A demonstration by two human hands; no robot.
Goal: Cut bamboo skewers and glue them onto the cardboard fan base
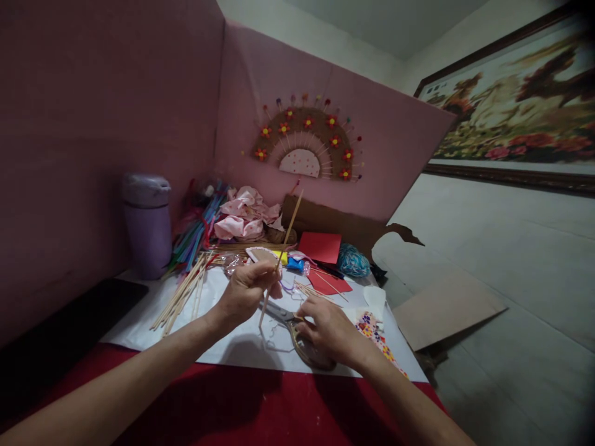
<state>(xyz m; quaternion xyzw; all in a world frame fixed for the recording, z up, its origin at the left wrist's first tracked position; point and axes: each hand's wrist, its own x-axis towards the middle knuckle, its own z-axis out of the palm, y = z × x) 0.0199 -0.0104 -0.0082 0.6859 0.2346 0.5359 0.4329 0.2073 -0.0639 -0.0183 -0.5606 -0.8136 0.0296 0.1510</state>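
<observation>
A thin wooden stick (292,224) stands tilted in my left hand (244,291), pinched between thumb and fingers above the white sheet (218,344). Just behind those fingers is a brown cardboard piece with a pale trimmed edge (264,254); whether the hand touches it I cannot tell. My right hand (332,328) has its fingers curled at the handles of a pair of scissors (297,339). The scissor blades point away to the left, passing close to the lower end of the stick.
Loose wooden sticks (181,300) lie left, near a purple tumbler (147,226) and coloured pipe cleaners (198,229). Pink fabric (246,214), red paper (320,246) and blue yarn (353,260) sit behind. Flower-patterned pieces (372,328) lie right. A decorated cardboard arch (307,114) hangs on the pink panel.
</observation>
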